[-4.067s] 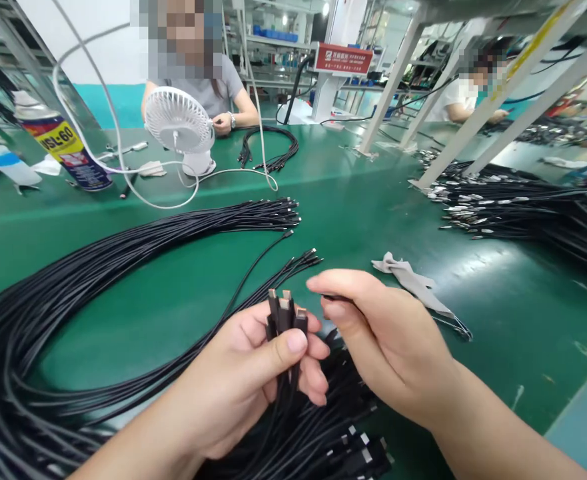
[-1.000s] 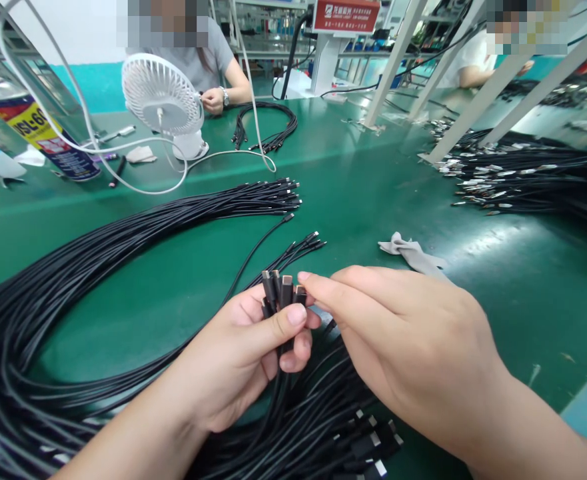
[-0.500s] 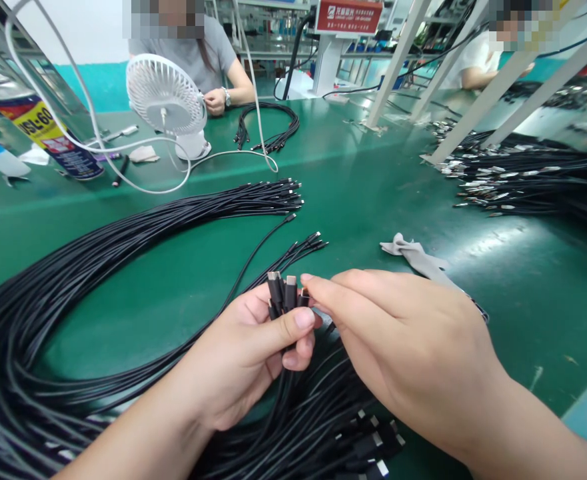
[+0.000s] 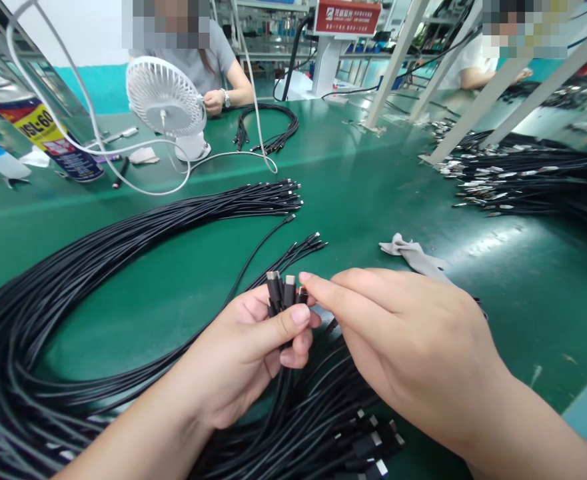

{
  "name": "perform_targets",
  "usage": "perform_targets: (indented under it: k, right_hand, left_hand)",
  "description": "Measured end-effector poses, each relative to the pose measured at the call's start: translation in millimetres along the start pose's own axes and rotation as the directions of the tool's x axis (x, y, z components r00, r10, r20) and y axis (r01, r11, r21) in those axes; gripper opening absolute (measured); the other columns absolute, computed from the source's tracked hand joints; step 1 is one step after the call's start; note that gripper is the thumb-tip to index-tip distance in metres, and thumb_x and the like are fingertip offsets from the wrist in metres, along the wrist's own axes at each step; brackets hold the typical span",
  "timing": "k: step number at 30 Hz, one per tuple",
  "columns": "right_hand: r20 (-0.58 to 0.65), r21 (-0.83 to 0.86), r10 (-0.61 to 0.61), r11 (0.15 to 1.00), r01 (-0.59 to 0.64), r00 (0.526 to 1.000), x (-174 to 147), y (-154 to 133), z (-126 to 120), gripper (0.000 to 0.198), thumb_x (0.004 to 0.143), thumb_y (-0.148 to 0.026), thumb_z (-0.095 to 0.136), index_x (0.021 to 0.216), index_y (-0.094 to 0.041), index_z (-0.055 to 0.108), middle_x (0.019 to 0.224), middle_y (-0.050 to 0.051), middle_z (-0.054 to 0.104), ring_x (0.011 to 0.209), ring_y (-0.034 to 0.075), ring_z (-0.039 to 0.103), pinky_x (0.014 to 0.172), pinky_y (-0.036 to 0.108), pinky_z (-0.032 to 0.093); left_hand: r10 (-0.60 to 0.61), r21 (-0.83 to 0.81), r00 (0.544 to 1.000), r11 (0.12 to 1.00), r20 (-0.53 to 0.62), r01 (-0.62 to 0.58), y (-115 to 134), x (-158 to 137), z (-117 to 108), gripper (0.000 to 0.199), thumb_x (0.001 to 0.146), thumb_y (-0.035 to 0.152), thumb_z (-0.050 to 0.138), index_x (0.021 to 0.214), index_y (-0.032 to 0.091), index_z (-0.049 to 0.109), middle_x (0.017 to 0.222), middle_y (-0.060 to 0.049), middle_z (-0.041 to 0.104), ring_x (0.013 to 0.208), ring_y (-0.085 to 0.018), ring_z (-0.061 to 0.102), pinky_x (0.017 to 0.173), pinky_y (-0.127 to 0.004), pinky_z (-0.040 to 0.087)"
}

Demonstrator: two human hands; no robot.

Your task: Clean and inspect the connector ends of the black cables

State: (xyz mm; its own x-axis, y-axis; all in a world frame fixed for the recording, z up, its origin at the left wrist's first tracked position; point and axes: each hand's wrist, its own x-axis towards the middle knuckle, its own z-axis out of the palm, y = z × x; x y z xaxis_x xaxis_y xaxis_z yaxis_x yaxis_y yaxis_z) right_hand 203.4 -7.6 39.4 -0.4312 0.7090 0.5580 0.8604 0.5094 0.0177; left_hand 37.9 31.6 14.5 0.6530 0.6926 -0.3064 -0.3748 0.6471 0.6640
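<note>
My left hand (image 4: 246, 353) is closed around several black USB cables (image 4: 289, 291), their metal-tipped plugs pointing up above the thumb. At the right edge of this bunch, my right hand (image 4: 413, 340) pinches at one plug, its index fingertip beside the metal tip. The right thumb is hidden behind the fingers. Below both hands, a thick bundle of the same black cables (image 4: 318, 400) lies on the green table, with larger plugs at its lower right end. More cable ends (image 4: 316, 240) rest on the table just beyond my left hand.
A long cable bundle (image 4: 123, 230) curves along the left. A grey cloth (image 4: 416, 257) lies beyond my right hand. Further off stand a white fan (image 4: 166, 97) and a spray can (image 4: 53, 137). More cables (image 4: 528, 173) are piled at right. Two people sit across the table.
Both hands have hardly moved; the plugs stay in the left hand with the right fingers against them.
</note>
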Motion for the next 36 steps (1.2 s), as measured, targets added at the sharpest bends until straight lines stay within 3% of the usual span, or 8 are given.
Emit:
perform_targets:
  k: [12,27,36]
  right_hand:
    - [0.065,0.181,0.110,0.976,-0.120,0.992,0.7,5.2,0.4,0.027,0.091,-0.013,0.046,0.107,-0.015,0.068,0.082,0.002,0.071,0.068,0.014,0.066,0.059,0.025,0.046]
    - [0.073,0.135,0.057,0.989,-0.067,0.996,0.2,6.3,0.4,0.029,0.091,-0.011,0.045,0.107,-0.016,0.068,0.088,0.004,0.073,0.072,0.014,0.067,0.064,0.025,0.050]
    - [0.038,0.039,0.023,0.999,-0.025,0.999,-1.3,4.8,2.4,0.031,0.090,-0.010,0.046,0.111,-0.015,0.068,0.089,0.005,0.073,0.071,0.016,0.067,0.057,0.028,0.045]
  left_hand:
    - [-0.001,-0.012,1.000,1.000,-0.022,0.001,0.9,-0.8,0.9,0.009,0.079,0.018,0.072,0.084,0.011,0.068,0.071,-0.002,0.061,0.052,-0.003,0.045,0.046,-0.016,0.033]
    - [0.017,-0.013,0.999,1.000,-0.029,-0.017,1.5,-0.7,1.6,0.009,0.077,0.017,0.074,0.081,0.013,0.067,0.071,-0.002,0.062,0.052,-0.003,0.044,0.046,-0.015,0.033]
    - [0.018,-0.017,0.999,1.000,-0.028,-0.019,0.5,-0.7,0.8,0.008,0.079,0.017,0.072,0.080,0.013,0.066,0.072,-0.001,0.061,0.052,-0.003,0.045,0.046,-0.015,0.033]
